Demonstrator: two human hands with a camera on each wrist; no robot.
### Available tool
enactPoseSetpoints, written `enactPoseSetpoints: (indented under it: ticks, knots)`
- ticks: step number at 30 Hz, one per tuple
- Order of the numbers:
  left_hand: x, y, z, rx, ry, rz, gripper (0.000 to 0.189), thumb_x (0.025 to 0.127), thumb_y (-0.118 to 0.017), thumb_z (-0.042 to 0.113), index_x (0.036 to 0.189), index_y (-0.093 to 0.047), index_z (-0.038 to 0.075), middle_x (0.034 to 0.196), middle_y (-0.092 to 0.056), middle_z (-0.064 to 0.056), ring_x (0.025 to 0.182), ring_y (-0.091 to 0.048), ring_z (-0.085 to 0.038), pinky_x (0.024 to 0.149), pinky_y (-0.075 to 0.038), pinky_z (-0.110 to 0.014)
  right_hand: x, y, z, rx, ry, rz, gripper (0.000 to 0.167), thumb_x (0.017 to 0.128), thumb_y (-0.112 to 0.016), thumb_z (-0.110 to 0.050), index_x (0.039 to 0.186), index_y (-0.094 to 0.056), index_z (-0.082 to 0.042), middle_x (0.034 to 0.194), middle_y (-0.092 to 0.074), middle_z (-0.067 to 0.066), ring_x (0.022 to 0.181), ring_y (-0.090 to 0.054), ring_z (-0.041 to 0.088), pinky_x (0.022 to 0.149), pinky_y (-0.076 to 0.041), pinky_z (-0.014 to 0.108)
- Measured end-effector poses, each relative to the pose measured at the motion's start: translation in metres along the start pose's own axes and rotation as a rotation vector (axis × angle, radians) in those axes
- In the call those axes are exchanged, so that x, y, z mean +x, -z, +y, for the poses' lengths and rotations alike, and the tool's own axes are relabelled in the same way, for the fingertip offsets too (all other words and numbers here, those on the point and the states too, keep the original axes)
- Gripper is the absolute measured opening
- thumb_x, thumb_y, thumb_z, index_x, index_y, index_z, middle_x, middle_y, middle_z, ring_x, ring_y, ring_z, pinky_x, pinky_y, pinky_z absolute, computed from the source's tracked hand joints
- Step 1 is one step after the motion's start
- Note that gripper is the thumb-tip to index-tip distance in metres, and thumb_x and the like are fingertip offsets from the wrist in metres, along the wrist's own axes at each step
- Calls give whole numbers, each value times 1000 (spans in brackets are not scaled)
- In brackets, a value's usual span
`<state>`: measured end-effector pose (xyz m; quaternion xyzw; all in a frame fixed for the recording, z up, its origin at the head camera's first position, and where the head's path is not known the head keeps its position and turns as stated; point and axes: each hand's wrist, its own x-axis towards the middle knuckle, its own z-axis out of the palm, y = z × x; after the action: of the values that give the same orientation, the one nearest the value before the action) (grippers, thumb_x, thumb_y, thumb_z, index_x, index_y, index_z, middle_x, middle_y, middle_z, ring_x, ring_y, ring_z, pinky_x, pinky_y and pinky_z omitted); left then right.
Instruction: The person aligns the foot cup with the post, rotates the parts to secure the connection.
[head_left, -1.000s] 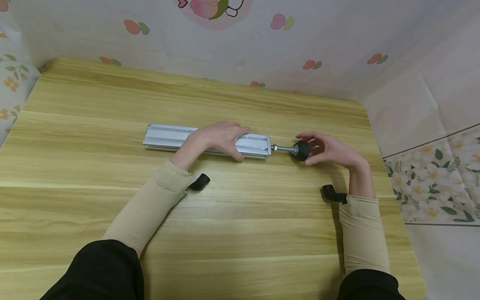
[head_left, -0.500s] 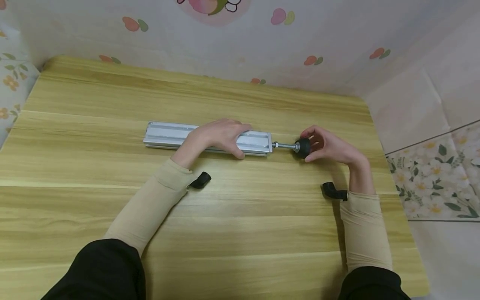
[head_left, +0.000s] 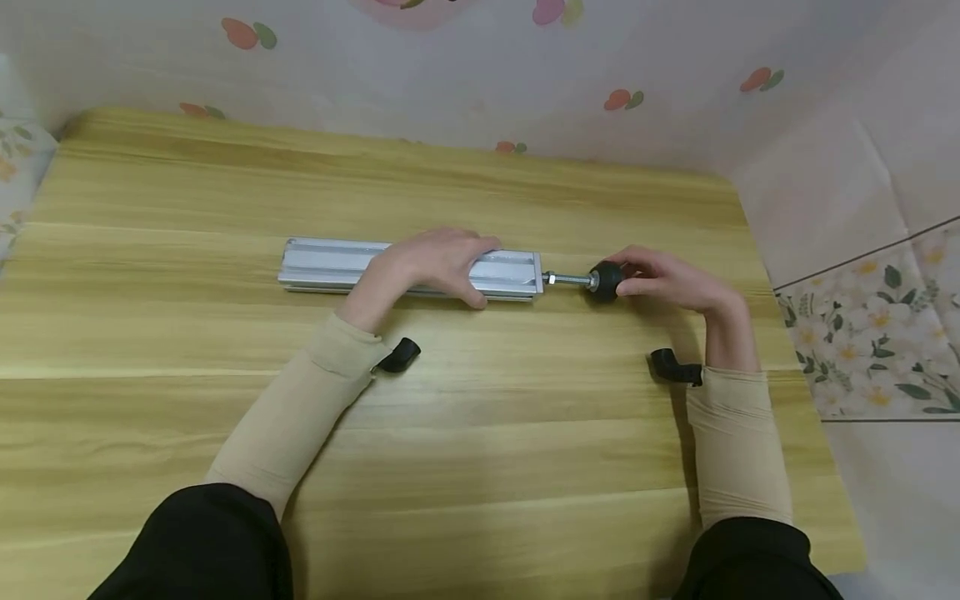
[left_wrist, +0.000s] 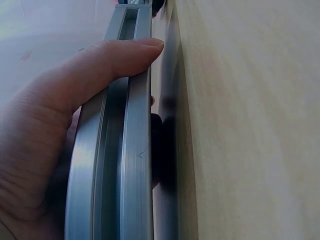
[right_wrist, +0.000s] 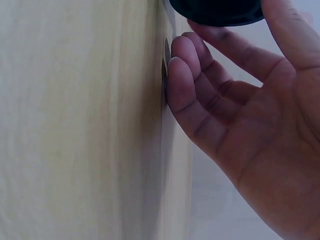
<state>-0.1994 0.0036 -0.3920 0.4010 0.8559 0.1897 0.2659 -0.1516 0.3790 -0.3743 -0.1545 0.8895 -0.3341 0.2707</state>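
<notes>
A length of silver aluminium profile (head_left: pixel 322 265) lies across the wooden table in the head view. From its right end sticks a threaded rod (head_left: pixel 573 280) with a nut, tipped by a black levelling foot (head_left: pixel 605 282). My left hand (head_left: pixel 433 265) grips the profile near its right half, thumb on the near side; in the left wrist view the thumb (left_wrist: pixel 120 57) lies over the slotted face. My right hand (head_left: pixel 678 280) pinches the foot between thumb and fingers. The right wrist view shows the foot's underside (right_wrist: pixel 220 12) at the top edge, the other fingers curled below it.
The wood-grain table (head_left: pixel 480 467) runs up to a patterned cloth wall (head_left: pixel 420 92) at the back. Another flowered cloth (head_left: pixel 870 333) hangs to the right. A black wrist camera (head_left: pixel 400 356) juts from the left sleeve, and another camera (head_left: pixel 672 367) from the right.
My right fingers have drawn in from loosely spread round the foot to pinching it. The left hand keeps its grip on the profile. The head view has tilted slightly.
</notes>
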Motion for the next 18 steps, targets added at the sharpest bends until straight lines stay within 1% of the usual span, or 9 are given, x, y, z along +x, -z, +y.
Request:
enactPoseSetpoints:
  ticks: [2,5,8,10,11,13,16,17,18]
  knots:
    - [-3,2,-1,4,6,6,86,85,-76,43,156,-38,14,147,-56,-10,132,-55,-28,112,-45,-47,3,2,-3,-8,20,-15,29,105,-57,-14,131,-60,-2,111,-61,5,96,-56,9,82,-46,19]
    - [-8,5,-3,9,12,16,85,84,-76,43,155,-40,13,144,-58,-10,129,-56,-28,111,-45,-47,8,5,-6,-19,45,-31,17,107,-53,-15,114,-64,-3,106,-57,5,93,-52,13,80,-43,23]
    - [-10,7,-4,9,11,22,83,84,-76,42,154,-41,13,142,-59,-10,127,-57,-27,111,-44,-47,12,5,-8,-17,50,-42,17,107,-53,-15,102,-64,-4,107,-55,6,93,-50,15,80,-42,25]
    - [-12,7,-6,7,9,23,84,84,-76,42,154,-41,13,141,-59,-10,127,-57,-28,111,-44,-47,14,5,-8,-16,46,-45,18,107,-53,-16,101,-65,-3,110,-56,8,95,-50,16,81,-42,25]
    - [-12,7,-6,7,8,22,84,84,-76,42,154,-41,13,142,-59,-11,127,-57,-28,111,-44,-47,14,5,-9,-19,36,-47,19,107,-54,-18,108,-67,-5,114,-57,8,98,-51,15,82,-42,23]
    - [-13,7,-8,5,13,18,85,84,-75,43,155,-40,13,143,-58,-11,129,-56,-29,112,-44,-48,15,4,-11,-17,22,-54,26,107,-54,-20,127,-66,-8,129,-60,7,106,-53,11,87,-43,18]
    - [-16,8,-9,9,24,9,86,84,-75,43,156,-38,13,145,-57,-11,131,-55,-30,112,-44,-49,16,2,-15,6,9,-67,51,103,-62,-17,153,-49,-16,153,-51,5,120,-53,9,95,-44,13]
    - [-16,8,-10,11,26,7,86,84,-75,43,156,-38,13,145,-57,-12,131,-55,-30,112,-44,-49,18,1,-16,16,9,-68,62,101,-65,-16,158,-42,-18,157,-47,4,123,-53,9,97,-45,12]
    - [-17,8,-10,11,28,7,87,84,-75,44,156,-38,12,146,-57,-12,132,-55,-30,113,-43,-49,19,0,-18,33,13,-68,68,97,-70,-13,158,-39,-17,159,-44,5,125,-53,11,97,-46,13]
